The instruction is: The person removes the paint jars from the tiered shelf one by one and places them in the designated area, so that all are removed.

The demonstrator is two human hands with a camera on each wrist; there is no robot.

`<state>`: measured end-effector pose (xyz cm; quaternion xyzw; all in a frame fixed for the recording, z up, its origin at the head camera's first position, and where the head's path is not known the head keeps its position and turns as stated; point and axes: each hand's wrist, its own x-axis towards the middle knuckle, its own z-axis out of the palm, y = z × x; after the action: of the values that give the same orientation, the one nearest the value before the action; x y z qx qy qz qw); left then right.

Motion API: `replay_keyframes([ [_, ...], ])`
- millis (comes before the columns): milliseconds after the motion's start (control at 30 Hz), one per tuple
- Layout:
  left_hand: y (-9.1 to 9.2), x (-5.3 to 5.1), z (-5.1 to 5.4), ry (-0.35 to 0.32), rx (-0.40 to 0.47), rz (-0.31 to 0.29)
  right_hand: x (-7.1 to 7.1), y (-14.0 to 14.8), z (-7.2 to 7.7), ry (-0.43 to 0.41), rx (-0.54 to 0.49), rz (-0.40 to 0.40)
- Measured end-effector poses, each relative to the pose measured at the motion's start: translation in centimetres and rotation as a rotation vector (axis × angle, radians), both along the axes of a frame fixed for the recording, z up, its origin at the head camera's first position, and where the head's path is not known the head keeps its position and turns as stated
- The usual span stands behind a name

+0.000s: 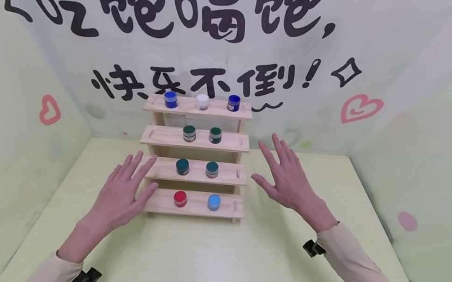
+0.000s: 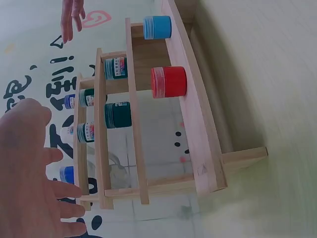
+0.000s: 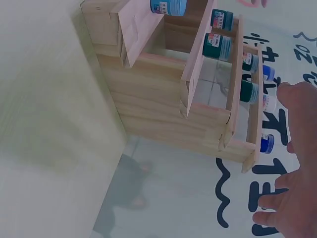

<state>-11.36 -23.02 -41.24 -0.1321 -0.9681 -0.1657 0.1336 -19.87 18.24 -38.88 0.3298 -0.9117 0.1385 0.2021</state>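
Observation:
A tiered wooden rack (image 1: pixel 196 209) stands on the table with small paint jars on its steps. The bottom step bears a red jar (image 1: pixel 180 199) and a light blue jar (image 1: pixel 214 202). Dark green and teal jars (image 1: pixel 182 166) occupy the two middle steps. On top are a blue jar (image 1: pixel 170 99), a white jar (image 1: pixel 202 102) and a dark blue jar (image 1: pixel 233 103). My left hand (image 1: pixel 122 196) hovers by the rack's left side, fingers spread and holding nothing. To the right of the rack, my right hand (image 1: pixel 289 179) is likewise spread, with nothing in it.
The pale table (image 1: pixel 203 260) extends in front of the rack and to both sides. Behind it hangs a white backdrop (image 1: pixel 227 59) with black lettering and pink hearts. Side panels (image 1: pixel 439 162) enclose the table at left and right. Black wrist cameras (image 1: pixel 314 249) are worn on both forearms.

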Motion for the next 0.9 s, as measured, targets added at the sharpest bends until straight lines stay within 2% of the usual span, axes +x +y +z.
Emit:
replay_keyframes([
  [167, -0.6, 0.1, -0.6, 0.015, 0.06, 0.022, -1.5, -0.5, 0.4, 0.106, -0.077, 0.05],
  [267, -0.9, 0.1, -1.1, 0.024, 0.112, 0.034, -2.2, -0.8, 0.7, 0.119, -0.125, 0.056],
  [367, -1.2, 0.0, -1.6, 0.026, 0.182, 0.05, -2.7, -1.3, 1.1, 0.06, -0.192, 0.045],
  [500, -1.3, -0.3, -2.4, -0.023, 0.327, 0.088, -2.6, -2.3, 1.9, -0.111, -0.306, 0.029],
  [600, -1.2, -0.8, -3.3, -0.049, 0.436, 0.118, -2.7, -3.2, 2.6, -0.196, -0.357, 0.023],
  [900, -0.3, -2.0, -5.4, -0.13, 0.604, 0.212, -4.4, -5.5, 3.8, -0.239, -0.407, 0.023],
])
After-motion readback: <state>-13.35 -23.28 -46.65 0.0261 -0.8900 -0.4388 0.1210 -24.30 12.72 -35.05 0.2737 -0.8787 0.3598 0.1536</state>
